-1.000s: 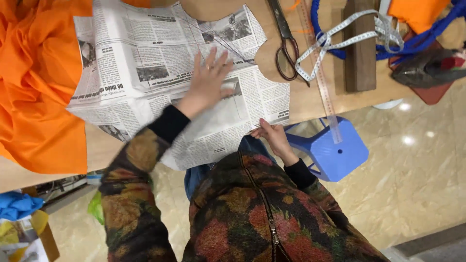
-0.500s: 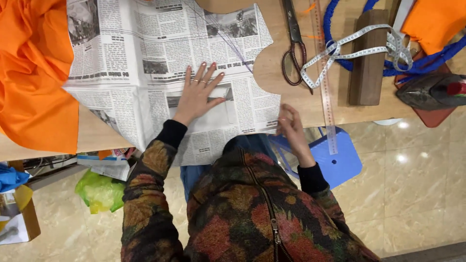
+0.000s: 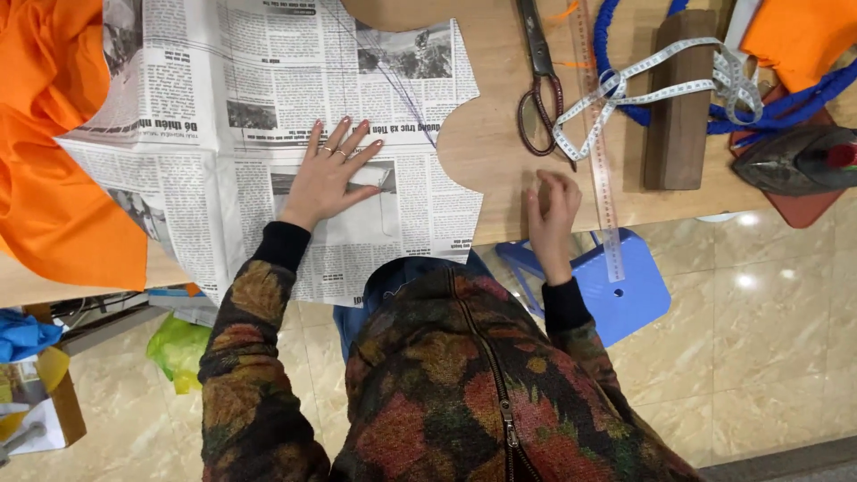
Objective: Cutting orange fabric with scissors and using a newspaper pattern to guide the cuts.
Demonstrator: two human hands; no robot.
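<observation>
Nearest the body, the right hand rests at the wooden table edge with fingers loosely curled, holding nothing that shows (anything small under them cannot be made out). The left hand lies flat and spread on the newspaper pattern, apparently pinning it so the sheet stays put. Just right of the right hand lies a clear ruler, overhanging a blue stool. Farther off lie scissors and a measuring tape; orange fabric runs off the frame.
</observation>
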